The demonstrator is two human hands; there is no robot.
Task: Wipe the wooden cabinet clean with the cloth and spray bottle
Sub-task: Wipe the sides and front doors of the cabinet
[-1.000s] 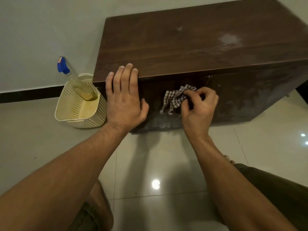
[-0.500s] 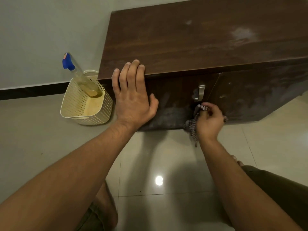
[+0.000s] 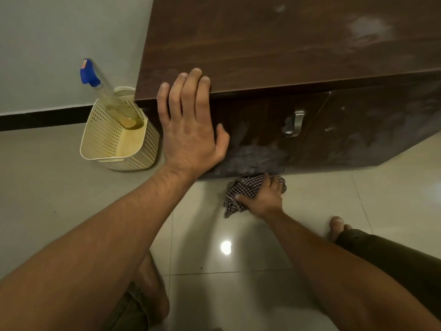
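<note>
Dark brown wood cabinet against the wall, with pale smears all over the door front and a dusty patch on top. Left hand lies flat on the front, fingers straight, tips up at the top edge. Right hand is way down at the door's bottom edge by the floor, fingers and thumb bunched round the checked cloth. Spray bottle leans in a cream basket just left of the cabinet, untouched. Metal handle sits above the cloth.

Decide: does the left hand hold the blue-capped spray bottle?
No, the blue-capped clear spray bottle leans in the cream perforated basket while the left hand rests on the dark wooden cabinet.
</note>
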